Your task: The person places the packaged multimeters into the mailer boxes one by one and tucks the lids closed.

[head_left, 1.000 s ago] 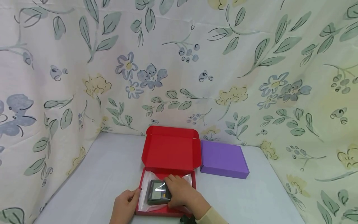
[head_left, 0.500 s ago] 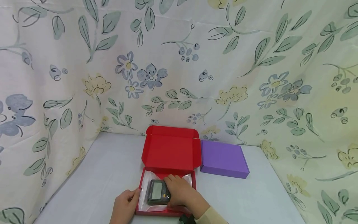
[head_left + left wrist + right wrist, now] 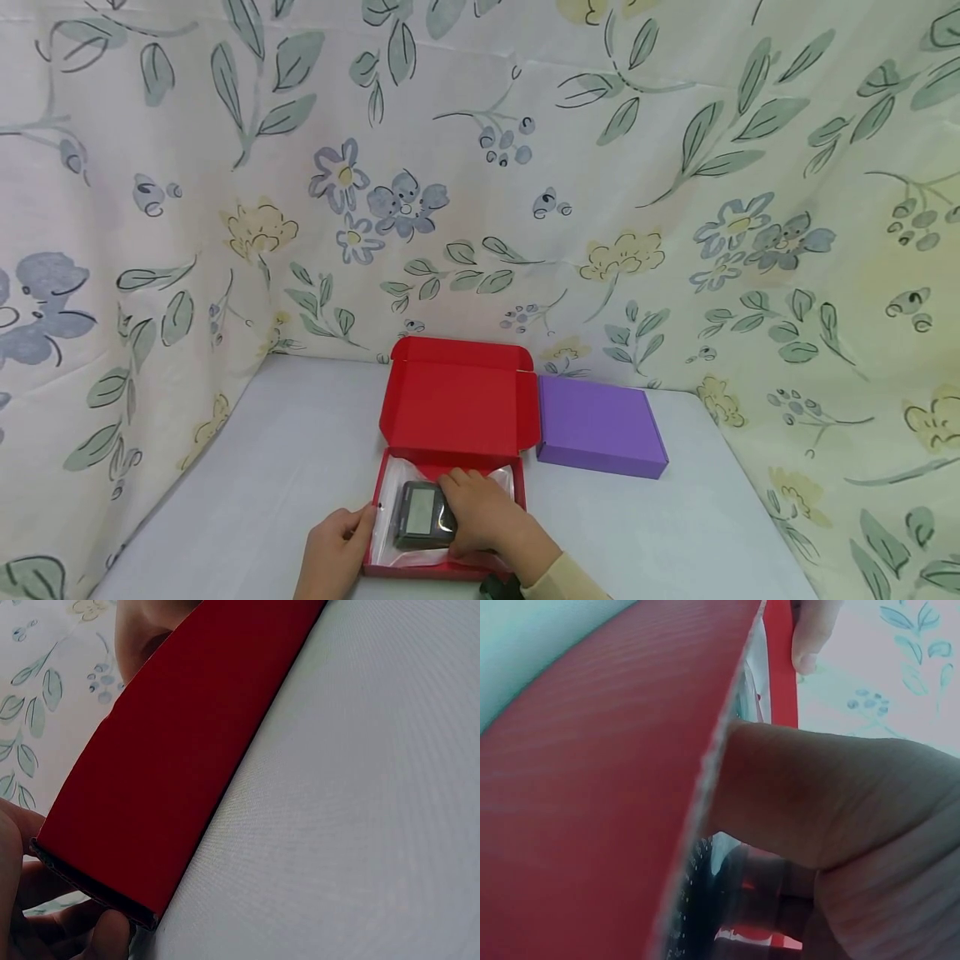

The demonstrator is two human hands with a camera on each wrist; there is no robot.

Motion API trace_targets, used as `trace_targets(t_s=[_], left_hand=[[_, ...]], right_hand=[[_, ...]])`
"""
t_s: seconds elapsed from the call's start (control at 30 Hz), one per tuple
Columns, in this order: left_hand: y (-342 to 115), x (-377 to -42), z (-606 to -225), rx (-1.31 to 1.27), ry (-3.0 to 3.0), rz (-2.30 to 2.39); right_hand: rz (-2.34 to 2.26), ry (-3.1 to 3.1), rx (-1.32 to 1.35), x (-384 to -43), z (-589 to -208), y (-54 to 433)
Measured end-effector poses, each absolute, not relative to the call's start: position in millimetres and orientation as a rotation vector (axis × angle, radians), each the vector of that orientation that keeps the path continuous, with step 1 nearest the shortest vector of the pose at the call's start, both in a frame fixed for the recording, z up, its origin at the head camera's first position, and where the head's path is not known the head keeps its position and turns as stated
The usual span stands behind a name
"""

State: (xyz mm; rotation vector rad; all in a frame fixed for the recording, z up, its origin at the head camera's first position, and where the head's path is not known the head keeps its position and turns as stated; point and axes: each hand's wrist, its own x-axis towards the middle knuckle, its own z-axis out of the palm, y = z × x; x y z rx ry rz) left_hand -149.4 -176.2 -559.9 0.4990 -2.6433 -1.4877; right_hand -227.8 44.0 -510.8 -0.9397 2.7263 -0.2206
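Observation:
A red cardboard box (image 3: pixel 447 573) lies with its lid (image 3: pixel 453 408) raised at the back. Inside, on a crinkled clear plastic bag (image 3: pixel 386 533), sits a dark handheld device with a grey display (image 3: pixel 422 510); its exact kind is unclear. My right hand (image 3: pixel 487 517) reaches in and grips the device's right side, covering that part. In the right wrist view, my right thumb (image 3: pixel 780 787) passes behind the red wall, fingers mostly hidden. My left hand (image 3: pixel 337 546) pinches the box's left wall. The left wrist view has its fingers (image 3: pixel 56 900) around a corner.
To the right of the red lid lies a closed purple box (image 3: pixel 603 425). White cloth covers the table (image 3: pixel 300 433), and a floral curtain (image 3: pixel 480 183) hangs behind it and at both sides. Something dark (image 3: pixel 501 587) is at the right wrist.
The bright glare on the device's display has gone, and the device appears very slightly tilted. Both hands stay almost where they were.

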Motion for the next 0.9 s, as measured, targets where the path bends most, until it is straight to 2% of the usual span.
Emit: trace_targets(t_s=[0.9], left_hand=[[-172.1,-152.0,-554.7,0.478,-2.761,-1.39]], right_hand=[[-0.284,2.723,-0.994,-224.5,-506.6,56.2]])
